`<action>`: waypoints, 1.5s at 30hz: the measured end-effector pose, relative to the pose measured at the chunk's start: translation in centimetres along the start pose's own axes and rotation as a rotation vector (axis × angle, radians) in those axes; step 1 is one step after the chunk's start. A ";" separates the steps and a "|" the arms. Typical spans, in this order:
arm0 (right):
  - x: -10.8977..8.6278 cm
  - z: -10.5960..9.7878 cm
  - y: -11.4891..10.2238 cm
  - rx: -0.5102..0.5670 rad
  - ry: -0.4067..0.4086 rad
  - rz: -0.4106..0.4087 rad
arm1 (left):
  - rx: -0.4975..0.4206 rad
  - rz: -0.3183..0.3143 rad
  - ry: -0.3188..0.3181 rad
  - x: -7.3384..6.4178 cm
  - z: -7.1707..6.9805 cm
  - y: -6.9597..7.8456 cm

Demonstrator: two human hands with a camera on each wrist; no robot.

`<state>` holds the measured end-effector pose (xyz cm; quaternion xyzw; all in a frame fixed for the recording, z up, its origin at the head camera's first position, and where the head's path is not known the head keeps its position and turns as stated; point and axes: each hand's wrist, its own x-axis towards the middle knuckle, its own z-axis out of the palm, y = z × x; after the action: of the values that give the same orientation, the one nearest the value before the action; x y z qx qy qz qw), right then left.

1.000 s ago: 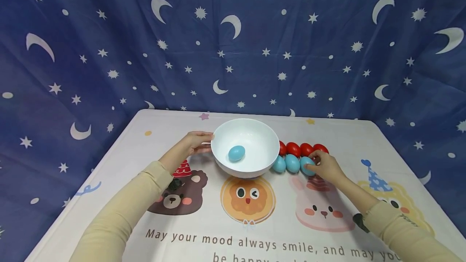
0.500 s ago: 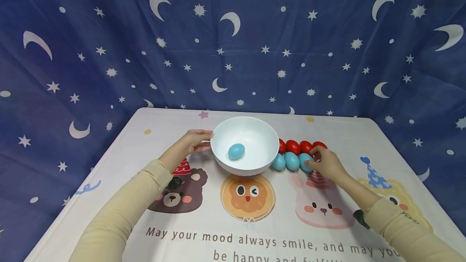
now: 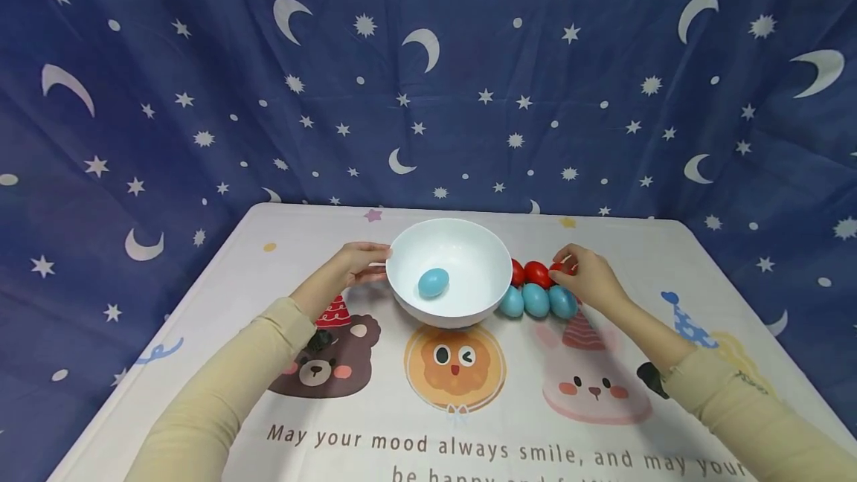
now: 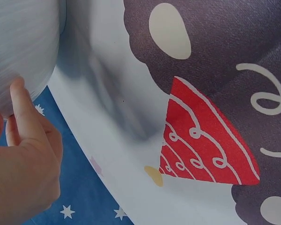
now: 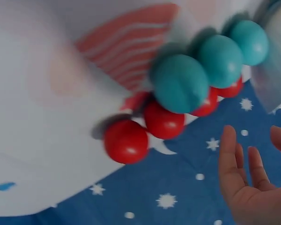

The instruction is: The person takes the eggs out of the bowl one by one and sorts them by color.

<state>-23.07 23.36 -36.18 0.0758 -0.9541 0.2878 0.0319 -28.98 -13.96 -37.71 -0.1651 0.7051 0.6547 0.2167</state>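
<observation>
A white bowl (image 3: pixel 462 307) stands mid-table with one blue egg (image 3: pixel 433 283) lying inside. My left hand (image 3: pixel 355 261) touches the bowl's left side with extended fingers; in the left wrist view its fingertips (image 4: pixel 18 83) rest against the outer wall. To the right of the bowl, three blue eggs (image 3: pixel 535 301) form a front row and several red eggs (image 3: pixel 536 274) lie in a row behind. My right hand (image 3: pixel 589 275) is over the right end of the red row, hiding part of it. The right wrist view shows this hand (image 5: pixel 253 180) with spread fingers, holding nothing.
The white tablecloth (image 3: pixel 502 400) carries printed animals and lettering. Behind the table hangs a dark blue curtain (image 3: pixel 469 147) with moons and stars. The bowl's right side is close against the leftmost eggs.
My right hand has left the rightmost blue egg and moved back and slightly left over the red eggs. That blue egg stays in its row. My left hand stays at the bowl.
</observation>
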 end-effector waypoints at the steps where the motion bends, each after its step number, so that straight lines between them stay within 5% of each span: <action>1: 0.1 0.0 -0.4 0.003 -0.006 -0.005 | -0.005 -0.001 -0.002 0.0 0.0 -0.1; 18: 4.6 1.3 -8.4 -0.044 -0.145 -0.141 | 0.008 0.000 0.009 0.4 -0.1 -0.3; 32: 7.0 1.0 -11.0 -0.177 -0.344 -0.324 | 0.006 -0.001 -0.009 0.7 0.7 0.2; 45: 9.8 3.5 -12.9 -0.198 -0.615 -0.373 | 0.009 -0.008 0.003 0.3 -0.1 0.1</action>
<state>-30.71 9.56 -31.00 0.3279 -0.9121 0.1472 -0.1970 -29.31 -14.03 -37.75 -0.1680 0.7078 0.6503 0.2190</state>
